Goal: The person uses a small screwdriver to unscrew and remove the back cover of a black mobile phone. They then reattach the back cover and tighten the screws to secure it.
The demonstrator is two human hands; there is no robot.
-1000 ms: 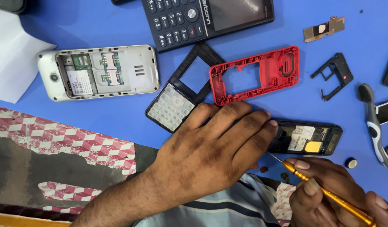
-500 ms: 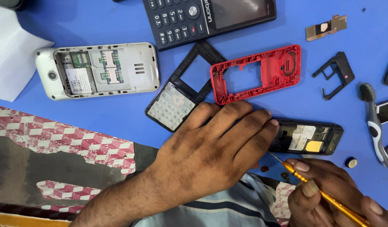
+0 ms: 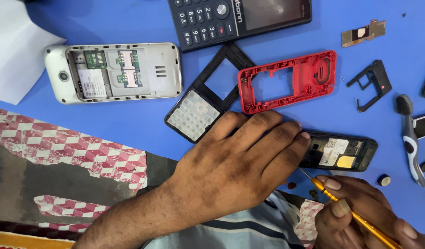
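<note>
Blue bench [image 3: 106, 124] surface carries the dismantled phone parts, with a red-and-white patterned cloth [image 3: 60, 152] along its near edge. Nearest the camera, the right hand [image 3: 360, 216] has its fingers closed around a slim yellow screwdriver [image 3: 355, 216]; the tip sits at the near left corner of the opened black phone body [image 3: 341, 152]. The left hand [image 3: 235, 166] lies flat, fingers spread, palm down, grasping nothing, its fingertips touching the left end of that phone body. Just beyond the left hand lie a black front frame with white keypad [image 3: 198, 106] and a red middle frame [image 3: 288, 80], overlapping at one edge. Left of these rests a white phone [image 3: 113, 71], back cover removed. At the far edge lies a dark keypad phone [image 3: 240, 16]. To the right lie a small brush [image 3: 410, 138] and a black bracket [image 3: 371, 83].
</note>
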